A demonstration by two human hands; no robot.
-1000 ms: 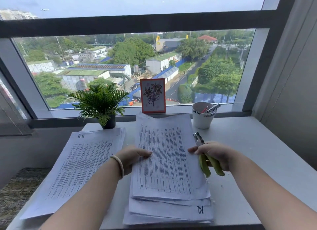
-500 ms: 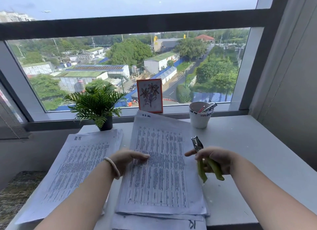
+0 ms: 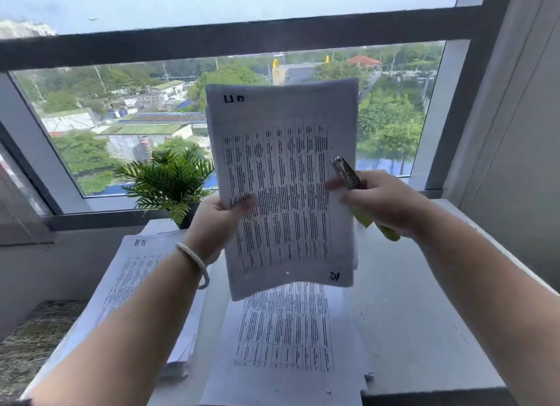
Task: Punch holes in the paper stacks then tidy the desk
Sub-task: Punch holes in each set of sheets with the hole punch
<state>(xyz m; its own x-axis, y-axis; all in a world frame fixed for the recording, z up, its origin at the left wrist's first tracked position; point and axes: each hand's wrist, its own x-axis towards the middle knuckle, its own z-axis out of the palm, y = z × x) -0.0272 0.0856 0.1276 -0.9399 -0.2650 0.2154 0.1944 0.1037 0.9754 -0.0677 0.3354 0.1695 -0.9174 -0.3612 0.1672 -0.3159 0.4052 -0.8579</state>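
Head view: the left hand (image 3: 216, 216) grips a thin bundle of white printed sheets (image 3: 288, 187) by its left edge and holds it upright, clear of the white bench (image 3: 409, 314). The right hand (image 3: 383, 201) is closed around a hand-held hole punch with a metal head and yellow-green handles (image 3: 348, 175); its fingertips touch the bundle's right edge, and the punch head lies over the sheet face.

Progress, as a judgement: early to middle. No punched hole can be confirmed on the raised bundle. Two further white paper stacks remain on the bench, one directly below the bundle (image 3: 285, 345) and one to the left (image 3: 127, 290). Tidying is not yet done.

Surroundings: a small green potted fern (image 3: 169, 184) stands near the window behind the bundle. Nothing obstructs either hand; the left stack overhangs the bench edge.
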